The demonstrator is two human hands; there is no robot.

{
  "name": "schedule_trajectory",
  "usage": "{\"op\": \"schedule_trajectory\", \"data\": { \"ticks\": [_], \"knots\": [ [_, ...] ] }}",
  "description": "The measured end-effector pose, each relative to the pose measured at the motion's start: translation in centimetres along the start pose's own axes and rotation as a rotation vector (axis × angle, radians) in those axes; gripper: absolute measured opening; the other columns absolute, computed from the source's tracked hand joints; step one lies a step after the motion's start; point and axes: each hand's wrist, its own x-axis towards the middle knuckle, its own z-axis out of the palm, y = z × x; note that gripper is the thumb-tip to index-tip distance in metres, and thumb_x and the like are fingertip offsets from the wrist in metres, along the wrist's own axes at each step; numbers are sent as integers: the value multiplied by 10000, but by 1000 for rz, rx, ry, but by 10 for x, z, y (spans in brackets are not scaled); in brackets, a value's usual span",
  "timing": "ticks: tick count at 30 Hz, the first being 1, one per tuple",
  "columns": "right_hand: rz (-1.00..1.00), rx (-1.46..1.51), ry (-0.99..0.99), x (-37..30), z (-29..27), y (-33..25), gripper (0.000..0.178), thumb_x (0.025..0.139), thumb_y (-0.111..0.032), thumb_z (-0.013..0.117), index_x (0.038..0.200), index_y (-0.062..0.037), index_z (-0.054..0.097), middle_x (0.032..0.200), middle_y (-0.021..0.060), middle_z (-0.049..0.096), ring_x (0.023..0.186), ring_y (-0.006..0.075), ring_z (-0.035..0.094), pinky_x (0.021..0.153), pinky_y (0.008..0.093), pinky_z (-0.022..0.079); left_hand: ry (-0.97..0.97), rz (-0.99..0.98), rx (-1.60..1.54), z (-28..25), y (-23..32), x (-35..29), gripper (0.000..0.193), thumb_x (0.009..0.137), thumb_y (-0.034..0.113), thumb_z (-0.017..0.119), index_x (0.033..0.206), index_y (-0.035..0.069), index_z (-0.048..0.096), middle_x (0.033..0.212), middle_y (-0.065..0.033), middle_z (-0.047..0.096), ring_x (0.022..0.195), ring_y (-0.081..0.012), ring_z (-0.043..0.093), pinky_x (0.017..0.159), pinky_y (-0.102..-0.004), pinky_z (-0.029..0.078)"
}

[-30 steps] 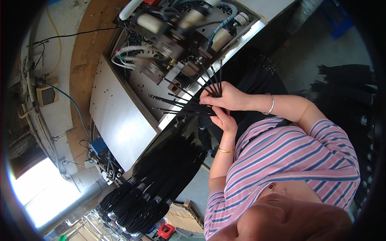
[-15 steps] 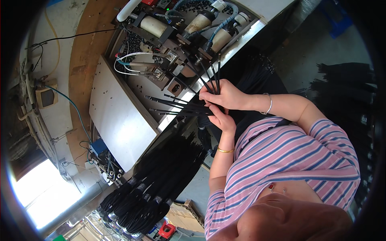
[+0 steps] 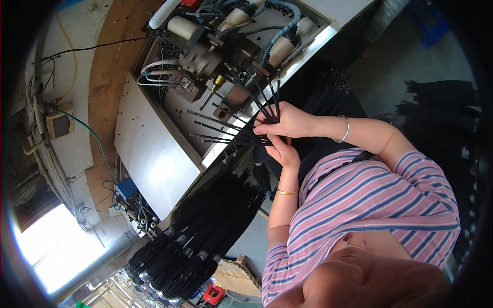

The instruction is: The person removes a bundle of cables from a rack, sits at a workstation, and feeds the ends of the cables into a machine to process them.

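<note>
Thin black cords with stiff, some shiny, tips fan out from my two hands at the machine's front edge. My right hand (image 3: 288,121), with a silver bangle at the wrist, is closed round one group of black cords (image 3: 269,101) pointing up at the machine. Just below and touching it, my left hand (image 3: 283,153), gold bangle at its wrist, grips another group of black cords (image 3: 222,132) spread leftward. The tips of the upper cords lie close to the metal pressing machine (image 3: 239,95), where a small brass-coloured part (image 3: 219,80) shows. My fingertips are partly hidden.
White panels (image 3: 154,149) flank the machine, with small black bits scattered around it. Pale cylinders (image 3: 184,28) and blue hoses (image 3: 297,18) rise behind. Tied bundles of black cords (image 3: 187,256) hang at the lower left; more cords (image 3: 436,97) lie at right.
The machine's parts have shifted, with its left block and white hoses moved left and the brass-coloured part now visible. Both hands stay nearly in place; the left group of cords has spread slightly.
</note>
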Motion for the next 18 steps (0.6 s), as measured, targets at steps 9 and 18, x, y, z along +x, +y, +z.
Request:
{"op": "schedule_trajectory", "data": {
  "ticks": [9,18],
  "knots": [
    [-176,96,170,5,11,-2,256,911,-221,602,801,4,652,673,46,645,629,110,607,628,268,487,1,-96,-21,4,18,14,357,1031,357,355,1134,56,517,783,51,523,572,14,404,457,-157,260],
    [-128,159,208,17,18,-9,245,897,-198,592,815,23,658,697,78,659,664,127,645,631,279,507,42,-95,-65,-2,15,24,301,1027,339,379,1002,80,532,711,65,502,533,15,377,448,-161,244]
  ]
}}
